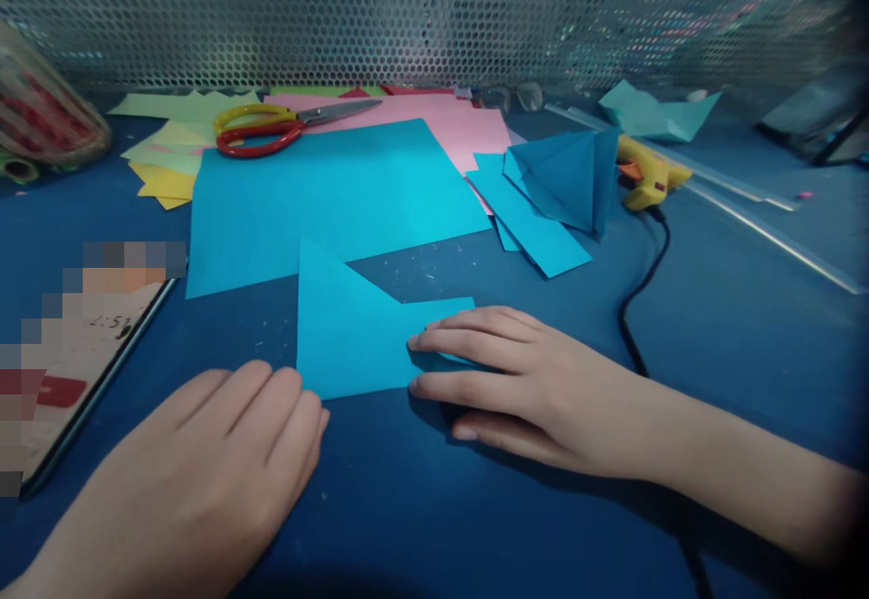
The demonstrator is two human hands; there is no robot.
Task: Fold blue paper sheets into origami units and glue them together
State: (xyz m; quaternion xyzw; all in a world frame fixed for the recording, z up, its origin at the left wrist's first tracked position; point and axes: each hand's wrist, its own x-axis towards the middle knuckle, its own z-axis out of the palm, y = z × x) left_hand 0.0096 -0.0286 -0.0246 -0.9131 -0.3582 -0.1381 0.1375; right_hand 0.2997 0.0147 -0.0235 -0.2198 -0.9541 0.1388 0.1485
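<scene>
Just nearer than the large blue sheet (332, 201), a folded blue paper (353, 337) lies between the left hand (224, 454) and the right hand (543, 386), its tip overlapping the sheet. The hands are apart: the right spreads its fingers over the paper, partly hiding it; the left curls by its near-left corner, fingertips hidden, grip impossible to tell. Tabletop (386, 508) runs nearer than the sheet; left of the sheet, a phone (101, 373) is cut off and pixelated.
</scene>
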